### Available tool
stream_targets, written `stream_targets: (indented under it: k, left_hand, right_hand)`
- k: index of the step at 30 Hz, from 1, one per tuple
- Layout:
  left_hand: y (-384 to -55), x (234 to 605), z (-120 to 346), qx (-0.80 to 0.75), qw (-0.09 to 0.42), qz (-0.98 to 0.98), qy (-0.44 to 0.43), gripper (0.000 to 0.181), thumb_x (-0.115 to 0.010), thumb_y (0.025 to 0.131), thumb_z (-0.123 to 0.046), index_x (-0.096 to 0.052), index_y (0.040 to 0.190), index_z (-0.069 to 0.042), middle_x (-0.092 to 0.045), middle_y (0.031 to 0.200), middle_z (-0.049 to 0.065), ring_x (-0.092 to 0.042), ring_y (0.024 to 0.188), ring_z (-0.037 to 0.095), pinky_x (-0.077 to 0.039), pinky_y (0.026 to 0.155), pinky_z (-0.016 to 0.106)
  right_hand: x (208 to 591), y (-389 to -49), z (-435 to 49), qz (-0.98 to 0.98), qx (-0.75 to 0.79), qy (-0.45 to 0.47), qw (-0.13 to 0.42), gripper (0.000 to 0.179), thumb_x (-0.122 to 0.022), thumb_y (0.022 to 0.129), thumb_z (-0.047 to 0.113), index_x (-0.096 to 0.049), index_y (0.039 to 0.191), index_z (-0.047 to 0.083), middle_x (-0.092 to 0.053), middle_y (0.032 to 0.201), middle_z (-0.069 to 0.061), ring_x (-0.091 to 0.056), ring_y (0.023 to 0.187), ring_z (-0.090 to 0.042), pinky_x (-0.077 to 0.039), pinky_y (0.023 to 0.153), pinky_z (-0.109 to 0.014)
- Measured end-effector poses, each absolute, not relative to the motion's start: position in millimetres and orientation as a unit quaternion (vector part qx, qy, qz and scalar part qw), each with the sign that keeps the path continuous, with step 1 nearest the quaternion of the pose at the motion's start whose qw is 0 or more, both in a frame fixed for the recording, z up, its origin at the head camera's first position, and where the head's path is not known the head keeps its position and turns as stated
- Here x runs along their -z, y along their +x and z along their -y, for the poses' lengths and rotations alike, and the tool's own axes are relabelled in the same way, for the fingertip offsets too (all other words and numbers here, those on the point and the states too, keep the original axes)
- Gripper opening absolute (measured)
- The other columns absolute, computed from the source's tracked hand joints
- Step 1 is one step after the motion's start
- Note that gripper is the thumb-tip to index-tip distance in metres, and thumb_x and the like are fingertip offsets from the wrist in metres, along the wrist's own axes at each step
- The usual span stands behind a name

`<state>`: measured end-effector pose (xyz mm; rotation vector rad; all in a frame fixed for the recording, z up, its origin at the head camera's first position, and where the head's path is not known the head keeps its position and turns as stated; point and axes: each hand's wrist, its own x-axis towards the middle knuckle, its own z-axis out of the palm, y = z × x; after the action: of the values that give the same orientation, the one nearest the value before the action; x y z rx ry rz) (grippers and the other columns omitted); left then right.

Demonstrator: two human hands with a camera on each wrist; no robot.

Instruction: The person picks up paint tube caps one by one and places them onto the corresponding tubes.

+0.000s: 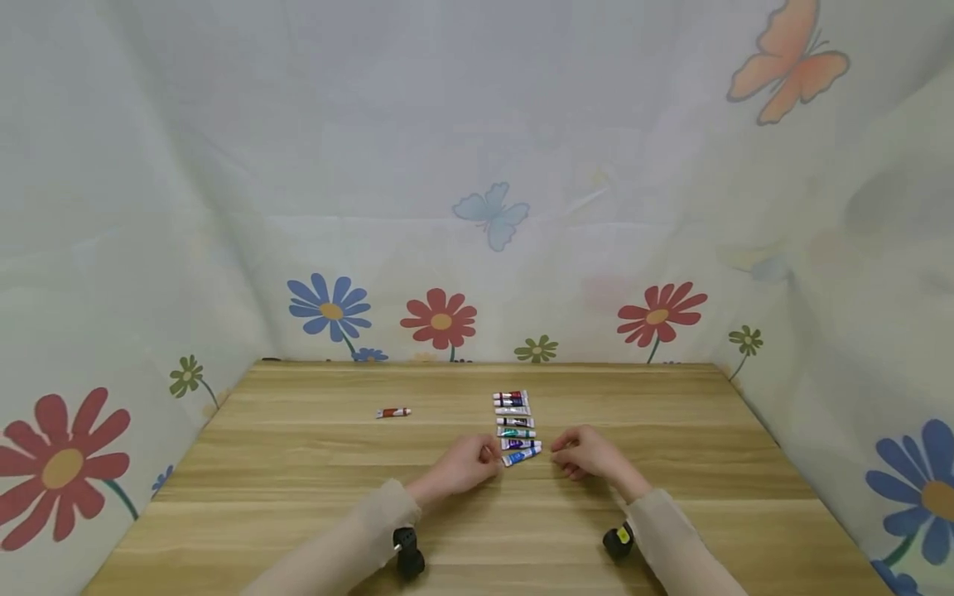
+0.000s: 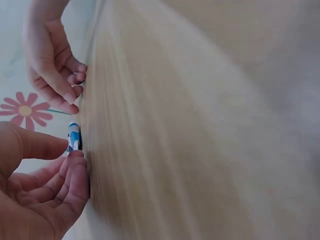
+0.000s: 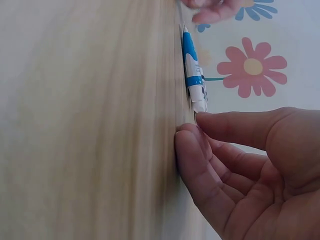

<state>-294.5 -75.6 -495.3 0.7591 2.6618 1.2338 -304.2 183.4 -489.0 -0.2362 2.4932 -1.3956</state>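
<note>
A blue paint tube [image 1: 522, 455] lies slightly slanted at the near end of a column of several small tubes. Just off its flat end is my left hand [image 1: 464, 465], thumb and fingers loosely bent, with a small gap to the tube in the right wrist view. My right hand [image 1: 590, 454] rests low over the table by the white cap [image 3: 199, 102], its thumb and index finger near each other and nothing held between them. Directly beyond the blue tube lie a purple tube [image 1: 521, 444] and a green tube [image 1: 516, 433].
Farther up the column are a black tube [image 1: 516, 422], a whitish tube [image 1: 512, 410], a dark blue tube [image 1: 510, 403] and a red tube [image 1: 510, 395]. Apart on the left lies a reddish-brown tube [image 1: 392, 412]. A flower-printed cloth [image 1: 387, 248] hangs behind the wooden table [image 1: 313, 463].
</note>
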Motion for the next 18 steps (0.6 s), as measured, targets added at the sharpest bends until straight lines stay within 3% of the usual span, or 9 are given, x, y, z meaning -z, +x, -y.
stream_targets:
  k: [6, 18]
  left_hand:
    - [-279.6, 492.7, 95.7, -0.425, 0.096, -0.863, 0.254, 0.015, -0.073, 0.087, -0.003, -0.066, 0.1, 0.001, -0.062, 0.079, -0.001, -0.054, 0.069, 0.008, -0.046, 0.061, 0.024]
    - [-271.5, 486.4, 160.8, -0.415, 0.055, -0.881, 0.22, 0.012, -0.074, 0.088, -0.007, -0.067, 0.097, -0.002, -0.063, 0.08, -0.002, -0.056, 0.073, 0.01, -0.046, 0.065, 0.026]
  right_hand:
    - [487.7, -303.5, -188.4, -0.862, 0.479, -0.091, 0.135, 0.016, -0.068, 0.093, 0.003, -0.067, 0.104, -0.008, -0.065, 0.08, -0.01, -0.062, 0.063, -0.017, -0.056, 0.058, -0.031]
    - [485.3, -297.1, -189.2, -0.873, 0.455, -0.123, 0.124, 0.013, -0.069, 0.091, 0.002, -0.068, 0.101, -0.007, -0.065, 0.078, -0.008, -0.062, 0.064, -0.017, -0.056, 0.059, -0.034]
